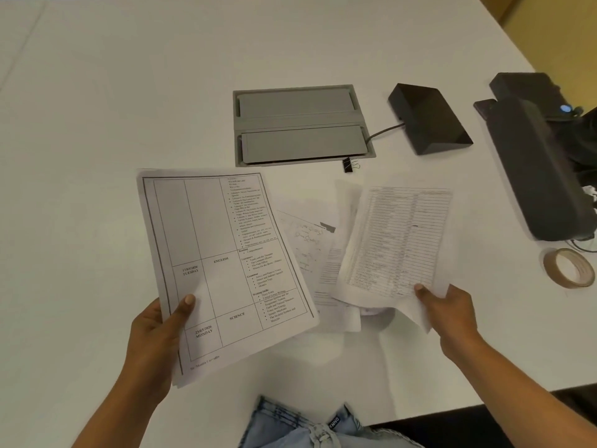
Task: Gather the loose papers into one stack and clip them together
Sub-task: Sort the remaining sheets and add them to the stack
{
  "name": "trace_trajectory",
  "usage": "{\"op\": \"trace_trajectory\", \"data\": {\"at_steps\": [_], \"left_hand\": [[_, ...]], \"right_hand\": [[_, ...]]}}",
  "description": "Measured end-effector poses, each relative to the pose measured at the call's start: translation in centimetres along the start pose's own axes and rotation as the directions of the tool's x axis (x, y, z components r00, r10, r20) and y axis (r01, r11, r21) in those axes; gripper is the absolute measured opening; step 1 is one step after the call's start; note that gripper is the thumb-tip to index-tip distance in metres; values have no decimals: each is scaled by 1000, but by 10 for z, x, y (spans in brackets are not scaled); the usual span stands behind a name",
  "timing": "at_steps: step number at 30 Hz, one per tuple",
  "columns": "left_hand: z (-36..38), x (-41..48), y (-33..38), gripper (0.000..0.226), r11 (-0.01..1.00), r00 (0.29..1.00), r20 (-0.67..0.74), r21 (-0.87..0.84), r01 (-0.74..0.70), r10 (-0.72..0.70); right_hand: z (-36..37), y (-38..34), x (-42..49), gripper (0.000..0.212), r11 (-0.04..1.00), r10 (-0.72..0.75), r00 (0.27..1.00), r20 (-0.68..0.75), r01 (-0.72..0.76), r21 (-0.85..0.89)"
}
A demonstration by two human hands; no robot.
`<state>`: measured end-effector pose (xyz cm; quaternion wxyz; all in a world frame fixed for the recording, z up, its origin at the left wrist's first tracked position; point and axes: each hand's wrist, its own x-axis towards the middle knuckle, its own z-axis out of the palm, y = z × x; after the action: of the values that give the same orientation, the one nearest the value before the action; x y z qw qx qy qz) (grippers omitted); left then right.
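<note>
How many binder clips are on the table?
1. A black binder clip lies on the white table, at the near right corner of the grey cable hatch. More may hide under the papers.

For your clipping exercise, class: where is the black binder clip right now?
In the head view, the binder clip lies on the white table, right of centre, at the near right corner of the grey cable hatch, beyond the loose papers.

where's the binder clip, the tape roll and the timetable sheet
binder clip [348,164]: head view, on its black body.
tape roll [549,265]: head view, on the left of its ring.
timetable sheet [223,270]: head view, mid-page, near the ENGLISH cell.
</note>
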<state>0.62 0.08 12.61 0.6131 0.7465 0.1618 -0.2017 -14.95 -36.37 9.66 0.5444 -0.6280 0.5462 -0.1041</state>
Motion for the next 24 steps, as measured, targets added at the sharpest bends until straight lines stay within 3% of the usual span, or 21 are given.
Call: {"op": "trace_trajectory", "data": {"at_steps": [5, 16, 19, 22, 23, 24], "left_hand": [[2, -1, 1, 15, 1000, 1000, 9, -7, -5, 5], [-4, -8, 0, 16, 1000, 1000, -8, -19, -5, 5], [-5, -10, 1, 18, 1000, 1000, -11, -22, -5, 5], [-7, -12, 2, 21, 1000, 1000, -16, -25, -13, 12], [-7, -12, 2, 22, 1000, 1000, -17, -24, -16, 15], [-8, -12, 1, 24, 1000, 1000, -18, -23, -15, 15]], "right_hand": [[6, -17, 5, 40, 994, -28, 1000, -6, 28, -106], [-42, -106, -23, 34, 883, -360, 932, -28, 332, -331], [-58, -120, -32, 34, 893, -404, 914, -44, 384, -236], [-73, -128, -39, 53, 917, -398, 915, -70, 393, -74], [-72, -132, -46, 44, 922, -387, 918, -84, 388, -1], [-69, -139, -55, 22, 923, -369, 926, -78, 374, 85]]}}
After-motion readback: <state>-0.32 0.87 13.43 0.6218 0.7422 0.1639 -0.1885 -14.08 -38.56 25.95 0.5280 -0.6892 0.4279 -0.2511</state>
